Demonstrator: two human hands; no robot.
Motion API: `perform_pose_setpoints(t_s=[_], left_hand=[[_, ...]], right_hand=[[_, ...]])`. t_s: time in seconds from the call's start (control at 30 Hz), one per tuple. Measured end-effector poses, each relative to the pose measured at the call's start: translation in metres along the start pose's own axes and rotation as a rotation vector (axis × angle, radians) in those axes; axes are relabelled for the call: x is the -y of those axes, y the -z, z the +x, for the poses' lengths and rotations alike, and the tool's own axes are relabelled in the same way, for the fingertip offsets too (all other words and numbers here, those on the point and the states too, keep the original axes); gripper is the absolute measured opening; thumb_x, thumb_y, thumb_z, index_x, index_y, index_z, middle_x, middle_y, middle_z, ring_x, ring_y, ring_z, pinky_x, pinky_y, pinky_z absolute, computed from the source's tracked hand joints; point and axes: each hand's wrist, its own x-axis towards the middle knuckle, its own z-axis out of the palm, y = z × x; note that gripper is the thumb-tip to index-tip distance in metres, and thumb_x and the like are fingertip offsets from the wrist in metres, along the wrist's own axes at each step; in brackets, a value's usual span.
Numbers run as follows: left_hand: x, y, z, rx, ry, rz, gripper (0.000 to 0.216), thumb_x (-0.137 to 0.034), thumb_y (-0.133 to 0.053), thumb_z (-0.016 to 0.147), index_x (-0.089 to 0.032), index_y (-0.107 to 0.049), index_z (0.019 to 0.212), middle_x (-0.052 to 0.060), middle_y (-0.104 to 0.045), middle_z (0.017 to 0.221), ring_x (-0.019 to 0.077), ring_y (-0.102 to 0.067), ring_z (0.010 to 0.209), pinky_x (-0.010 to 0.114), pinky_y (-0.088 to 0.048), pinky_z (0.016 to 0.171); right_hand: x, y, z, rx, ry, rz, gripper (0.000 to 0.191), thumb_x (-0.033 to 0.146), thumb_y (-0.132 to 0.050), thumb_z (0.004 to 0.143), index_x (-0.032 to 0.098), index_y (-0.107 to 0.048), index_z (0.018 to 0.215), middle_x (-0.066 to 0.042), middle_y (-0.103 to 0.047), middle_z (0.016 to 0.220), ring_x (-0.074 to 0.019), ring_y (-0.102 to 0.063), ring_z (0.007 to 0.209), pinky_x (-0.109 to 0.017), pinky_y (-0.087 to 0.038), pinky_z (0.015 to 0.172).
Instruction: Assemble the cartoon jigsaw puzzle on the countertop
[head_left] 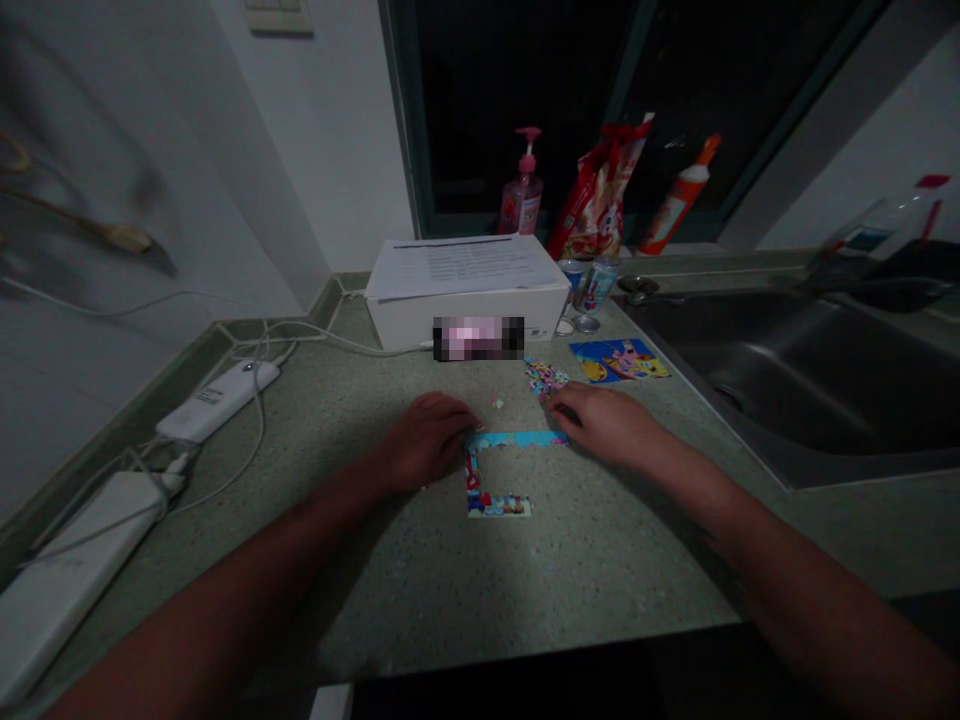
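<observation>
On the speckled green countertop (600,560) lies a partial border of jigsaw puzzle pieces. Its top row (517,440) runs sideways, a short column (471,470) drops from its left end, and a short row (499,507) runs along the bottom. My left hand (427,440) rests palm down at the row's left end. My right hand (604,422) lies at its right end, fingertips close to a small heap of loose pieces (545,377). Beyond it lies a cartoon picture card (619,360). One tiny piece (498,404) sits between my hands. My fingertips are partly hidden.
A white box (465,325) with a printed sheet stands at the back, before a pump bottle (523,195), red bag (600,195) and orange bottle (679,197). A steel sink (787,380) lies right. White power strips (217,400) and cables lie left.
</observation>
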Motion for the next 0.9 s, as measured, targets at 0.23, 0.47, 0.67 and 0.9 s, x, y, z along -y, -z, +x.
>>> perform_pose_setpoints(t_s=[0.23, 0.47, 0.67, 0.9], left_hand=[[0.0045, -0.0019, -0.0002, -0.066, -0.008, -0.022, 0.025, -0.016, -0.051, 0.101, -0.021, -0.072, 0.114, 0.01, -0.075, 0.117, 0.0261, -0.066, 0.11, 0.048, -0.049, 0.105], [0.0064, -0.0029, -0.0018, -0.064, -0.101, -0.052, 0.028, -0.013, -0.049, 0.101, -0.02, -0.071, 0.117, 0.009, -0.075, 0.121, 0.0254, -0.068, 0.111, 0.051, -0.048, 0.108], [0.0035, 0.0, -0.0004, -0.04, -0.078, -0.052, 0.031, -0.013, -0.051, 0.1, -0.021, -0.072, 0.121, 0.009, -0.074, 0.12, 0.0255, -0.066, 0.111, 0.05, -0.05, 0.104], [0.0039, -0.0021, -0.0015, -0.03, -0.075, -0.036, 0.031, -0.012, -0.051, 0.098, -0.019, -0.072, 0.121, 0.011, -0.074, 0.119, 0.026, -0.066, 0.109, 0.049, -0.052, 0.102]], right_hand=[[0.0025, 0.0011, -0.0001, 0.009, -0.013, -0.029, 0.024, 0.023, -0.05, 0.103, 0.021, -0.074, 0.105, -0.011, -0.077, 0.108, -0.0264, -0.071, 0.093, -0.037, -0.05, 0.076], [0.0007, -0.0005, 0.0003, -0.003, 0.002, -0.024, 0.024, 0.023, -0.05, 0.103, 0.021, -0.074, 0.105, -0.011, -0.077, 0.108, -0.0253, -0.071, 0.093, -0.036, -0.05, 0.077], [0.0002, -0.0012, 0.0003, -0.008, -0.005, -0.009, 0.025, 0.025, -0.049, 0.103, 0.021, -0.074, 0.106, -0.011, -0.077, 0.11, -0.0258, -0.071, 0.094, -0.037, -0.051, 0.079], [-0.0011, -0.002, 0.0007, -0.012, 0.003, -0.002, 0.024, 0.022, -0.051, 0.101, 0.023, -0.074, 0.105, -0.01, -0.077, 0.11, -0.0254, -0.07, 0.092, -0.037, -0.05, 0.077]])
